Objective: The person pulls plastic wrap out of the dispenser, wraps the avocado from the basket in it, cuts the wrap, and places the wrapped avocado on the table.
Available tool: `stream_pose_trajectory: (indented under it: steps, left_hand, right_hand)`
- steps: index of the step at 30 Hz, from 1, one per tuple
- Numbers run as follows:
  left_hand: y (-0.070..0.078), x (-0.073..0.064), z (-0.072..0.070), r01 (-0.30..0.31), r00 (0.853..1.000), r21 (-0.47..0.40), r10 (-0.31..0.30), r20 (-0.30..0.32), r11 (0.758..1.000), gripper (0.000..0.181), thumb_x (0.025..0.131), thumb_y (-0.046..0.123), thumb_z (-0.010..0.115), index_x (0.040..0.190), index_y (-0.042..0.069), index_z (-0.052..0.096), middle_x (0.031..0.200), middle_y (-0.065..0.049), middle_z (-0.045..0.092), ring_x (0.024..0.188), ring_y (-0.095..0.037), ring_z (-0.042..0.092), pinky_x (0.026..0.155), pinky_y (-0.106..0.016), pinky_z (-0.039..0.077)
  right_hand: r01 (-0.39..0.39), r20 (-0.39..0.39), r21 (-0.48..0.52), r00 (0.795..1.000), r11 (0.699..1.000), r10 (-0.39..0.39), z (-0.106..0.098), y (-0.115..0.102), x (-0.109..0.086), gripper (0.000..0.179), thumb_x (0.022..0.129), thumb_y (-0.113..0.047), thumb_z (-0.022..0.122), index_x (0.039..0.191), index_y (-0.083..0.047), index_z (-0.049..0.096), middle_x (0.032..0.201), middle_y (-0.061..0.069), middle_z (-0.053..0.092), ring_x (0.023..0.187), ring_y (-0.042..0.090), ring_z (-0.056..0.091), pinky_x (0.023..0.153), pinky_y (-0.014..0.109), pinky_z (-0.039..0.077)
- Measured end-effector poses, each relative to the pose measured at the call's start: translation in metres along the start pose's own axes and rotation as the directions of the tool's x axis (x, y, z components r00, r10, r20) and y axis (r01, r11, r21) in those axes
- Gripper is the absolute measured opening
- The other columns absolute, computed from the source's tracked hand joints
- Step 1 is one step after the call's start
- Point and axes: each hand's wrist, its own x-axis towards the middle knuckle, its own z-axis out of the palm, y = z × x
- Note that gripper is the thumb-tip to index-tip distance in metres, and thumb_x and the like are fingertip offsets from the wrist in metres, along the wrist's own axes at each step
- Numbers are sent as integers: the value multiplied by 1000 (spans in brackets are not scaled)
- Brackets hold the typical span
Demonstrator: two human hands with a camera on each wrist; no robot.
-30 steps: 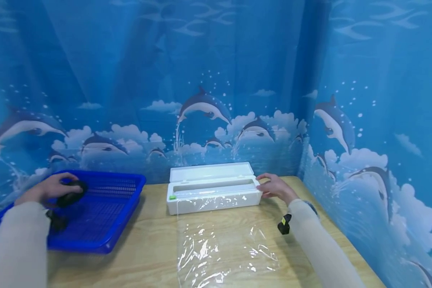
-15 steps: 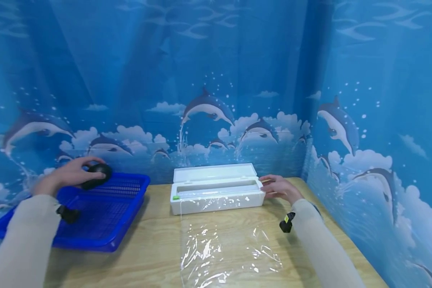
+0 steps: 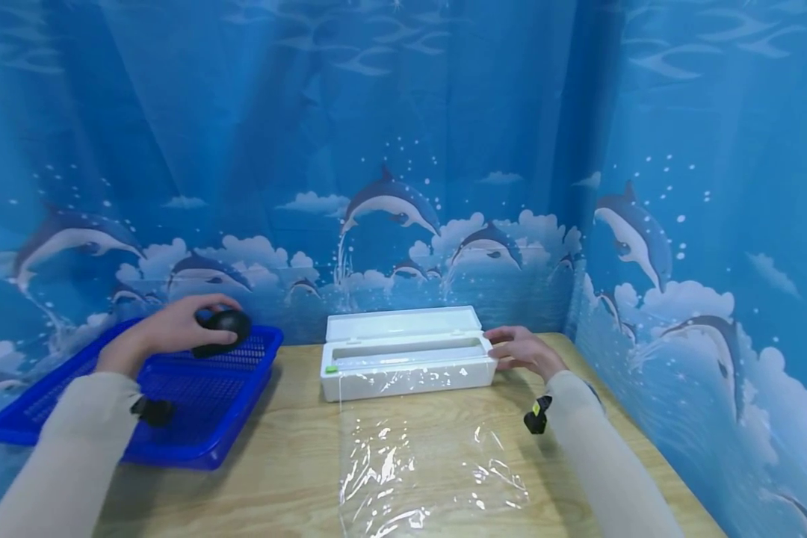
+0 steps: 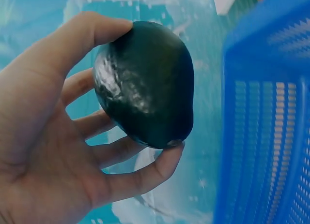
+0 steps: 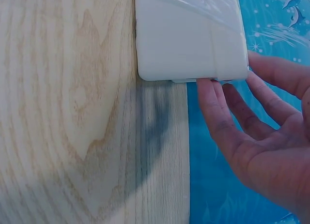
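My left hand (image 3: pixel 175 329) grips a glossy dark green avocado (image 3: pixel 227 329) above the blue plastic basket (image 3: pixel 208 457). Thumb and fingers wrap its sides in the left wrist view, where the avocado (image 4: pixel 145 86) hangs beside the basket wall (image 4: pixel 252 151). A white cling film dispenser (image 3: pixel 410 381) stands on the table with its lid (image 3: pixel 403 323) raised. From its front a sheet of clear film (image 3: pixel 430 478) runs toward me over the wood. My right hand (image 3: pixel 524 351) touches the dispenser's right end, its fingertips (image 5: pixel 206 86) against the white end face, fingers loosely extended.
The wooden table (image 3: pixel 296 441) ends at an edge on the right. A blue dolphin-print curtain (image 3: pixel 403 164) hangs right behind the dispenser and along the right side. A small green slider (image 3: pixel 331 369) sits at the dispenser's left end.
My left hand has lifted the avocado out of the basket and carried it to the right, over the basket's back part. My right hand stays at the dispenser's end.
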Motion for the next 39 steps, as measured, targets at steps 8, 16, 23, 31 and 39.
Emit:
stream_pose_trajectory:
  steps: [8, 16, 23, 31, 39]
  left_hand:
    - [32, 2, 13, -55, 998, -2, 55, 6, 998, 53, 90, 35, 79, 134, 11, 62, 129, -25, 64, 107, -36, 65, 79, -47, 58]
    - [57, 2, 27, -58, 997, -40, 60, 48, 997, 55, 90, 36, 79, 137, 13, 61, 132, -24, 63, 104, -34, 65, 78, -45, 59]
    - [70, 5, 42, -62, 994, -78, 69, 85, 995, 52, 89, 35, 80, 135, 17, 62, 132, -21, 63, 104, -33, 66, 78, -43, 60]
    - [86, 7, 58, -130, 985, -121, 143, 101, 984, 48, 89, 34, 80, 132, 19, 65, 127, -16, 65, 104, -29, 65, 79, -41, 59]
    - [102, 12, 80, -108, 977, -157, 134, 167, 982, 50, 88, 33, 81, 132, 19, 65, 130, -15, 64, 104, -27, 67, 78, -40, 62]
  right_hand:
    - [-13, 0, 5, 1000, 1000, 13, 1, -3, -1, 59, 99, -7, 65, 153, 0, 41, 157, 28, 40, 137, 38, 51, 104, 46, 57]
    - [-21, 1, 2, 1000, 1000, 21, 1, -4, 1, 61, 99, -6, 65, 154, 1, 40, 158, 28, 39, 138, 40, 50, 106, 47, 56]
    - [-34, -8, -20, 999, 999, 34, 1, -2, 2, 60, 99, -8, 65, 153, -2, 43, 158, 26, 41, 138, 39, 50, 105, 46, 56]
    - [-24, -1, -16, 1000, 1000, 24, 0, -1, 2, 60, 99, -7, 65, 154, -1, 42, 159, 27, 39, 139, 41, 49, 106, 47, 56]
    - [-23, 2, -5, 1000, 1000, 23, 1, 0, 0, 60, 99, -8, 64, 154, -2, 41, 159, 27, 39, 139, 41, 49, 108, 49, 54]
